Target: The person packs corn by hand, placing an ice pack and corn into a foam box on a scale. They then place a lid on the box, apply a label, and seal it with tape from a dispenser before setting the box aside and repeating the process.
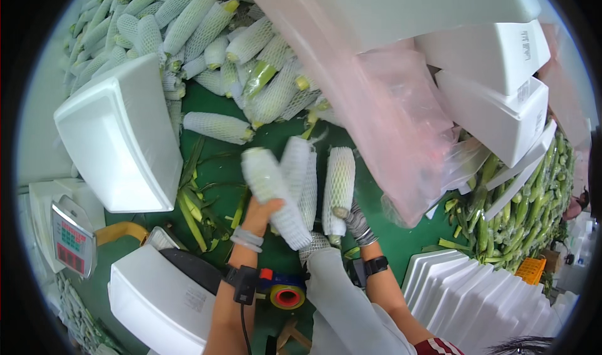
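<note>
My bare left hand [263, 216], with pale bands and a black device on its wrist, grips a husked corn cob [268, 181] in a white foam net. My right hand [315, 246] appears to be the grey-gloved, grey-sleeved one. It is closed at the lower ends of the netted cobs and partly hidden by them. Behind the left hand's cob stand more foam nets [308, 190]. A gloved hand [362, 225] with a bare forearm and dark red sleeve, seemingly a co-worker's, holds another netted cob [339, 181]; whose arm it is remains unclear.
Netted cobs [197, 21] are heaped on the green table [385, 247]. White foam boxes [117, 139] stand left and upper right, beside pink plastic film [395, 110]. Husk trimmings [193, 204], a tape dispenser [287, 296], a scale [73, 242], foam lids [470, 294] and unwrapped corn [512, 214] surround the hands.
</note>
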A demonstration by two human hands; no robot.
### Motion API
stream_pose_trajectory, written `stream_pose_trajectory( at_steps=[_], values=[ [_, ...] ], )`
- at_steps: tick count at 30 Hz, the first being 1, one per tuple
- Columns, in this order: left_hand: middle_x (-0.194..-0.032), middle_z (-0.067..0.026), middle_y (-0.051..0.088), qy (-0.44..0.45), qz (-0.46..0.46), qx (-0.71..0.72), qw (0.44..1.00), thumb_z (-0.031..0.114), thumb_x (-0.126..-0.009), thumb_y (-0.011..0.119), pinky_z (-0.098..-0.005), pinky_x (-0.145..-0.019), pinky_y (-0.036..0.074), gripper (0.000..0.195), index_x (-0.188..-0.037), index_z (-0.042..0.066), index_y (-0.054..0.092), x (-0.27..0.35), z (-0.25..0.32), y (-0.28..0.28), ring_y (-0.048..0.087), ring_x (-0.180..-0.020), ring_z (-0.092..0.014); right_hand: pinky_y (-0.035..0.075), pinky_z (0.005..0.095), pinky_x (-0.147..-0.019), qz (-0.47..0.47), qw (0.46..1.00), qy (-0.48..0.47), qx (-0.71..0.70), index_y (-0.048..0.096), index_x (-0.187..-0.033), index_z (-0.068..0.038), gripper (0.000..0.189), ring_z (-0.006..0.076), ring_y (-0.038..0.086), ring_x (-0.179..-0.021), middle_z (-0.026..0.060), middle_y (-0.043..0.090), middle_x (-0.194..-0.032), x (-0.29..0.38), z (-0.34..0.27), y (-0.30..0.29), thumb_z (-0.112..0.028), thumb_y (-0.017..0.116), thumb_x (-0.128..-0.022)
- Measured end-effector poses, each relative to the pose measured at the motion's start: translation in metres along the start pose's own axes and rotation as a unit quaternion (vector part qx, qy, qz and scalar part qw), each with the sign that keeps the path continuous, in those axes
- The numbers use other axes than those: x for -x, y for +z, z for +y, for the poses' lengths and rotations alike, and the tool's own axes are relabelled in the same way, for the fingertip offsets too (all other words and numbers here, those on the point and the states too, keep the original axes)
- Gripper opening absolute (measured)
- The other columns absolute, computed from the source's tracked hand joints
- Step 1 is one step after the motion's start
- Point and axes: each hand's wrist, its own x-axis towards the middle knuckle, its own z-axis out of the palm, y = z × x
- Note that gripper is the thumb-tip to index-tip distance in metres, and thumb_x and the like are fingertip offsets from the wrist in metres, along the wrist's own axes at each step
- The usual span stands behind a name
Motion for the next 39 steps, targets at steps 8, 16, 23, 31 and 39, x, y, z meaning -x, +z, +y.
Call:
stream_pose_trajectory(
  at_steps=[8,16,23,31,39],
  values=[
    [-0.104,-0.0119,0.057,-0.201,-0.067,0.082,0.974,0.018,-0.069,0.063,-0.0393,-0.087,0.045,0.056,-0.118,-0.001,0.044,-0.032,-0.025,-0.054,0.056,-0.095,-0.025,0.021,0.0409,-0.103,-0.091,0.896,-0.053,0.431,0.048,-0.117,0.004,0.079,0.0308,0.028,-0.122,0.0221,0.042,-0.124,-0.040,0.004,0.013,-0.049,0.071,-0.062],
    [-0.104,-0.0105,0.057,-0.151,-0.132,0.085,0.976,0.019,-0.067,0.067,-0.0347,-0.086,0.044,0.057,-0.116,-0.001,0.046,0.024,0.027,0.012,0.055,-0.096,-0.021,0.042,0.0326,-0.085,-0.081,0.988,0.004,0.135,0.048,-0.114,0.003,0.059,0.0221,0.052,-0.096,0.0124,0.057,-0.104,0.014,-0.005,0.014,-0.028,0.066,-0.068],
    [-0.120,-0.0070,0.048,0.170,-0.164,0.064,0.970,0.018,-0.062,0.074,-0.0317,-0.094,0.034,0.076,-0.126,0.002,0.037,0.181,0.111,0.036,0.044,-0.109,-0.016,0.046,0.0342,-0.081,-0.214,0.967,-0.080,0.113,0.045,-0.116,0.003,0.067,0.0219,0.055,-0.092,0.0109,0.056,-0.104,0.094,-0.127,0.101,-0.019,0.073,-0.059],
    [-0.109,-0.0142,0.055,0.372,-0.006,0.311,0.874,0.020,-0.070,0.056,-0.0399,-0.090,0.043,0.054,-0.117,-0.003,0.044,0.453,0.148,-0.037,0.054,-0.102,-0.027,0.046,0.0315,-0.080,-0.563,0.735,0.030,0.377,0.043,-0.117,0.004,0.068,0.0203,0.056,-0.092,0.0125,0.058,-0.102,0.243,-0.233,0.392,-0.022,0.076,-0.063],
    [-0.097,-0.0110,0.057,0.253,0.188,0.372,0.873,0.037,-0.072,0.054,-0.0377,-0.077,0.049,0.053,-0.112,0.004,0.046,0.475,0.105,-0.182,0.059,-0.084,-0.025,0.045,0.0312,-0.080,-0.502,0.762,0.077,0.402,0.055,-0.107,0.001,0.055,0.0186,0.057,-0.090,0.0113,0.060,-0.102,0.229,-0.011,0.438,-0.038,0.070,-0.071]
  ],
)
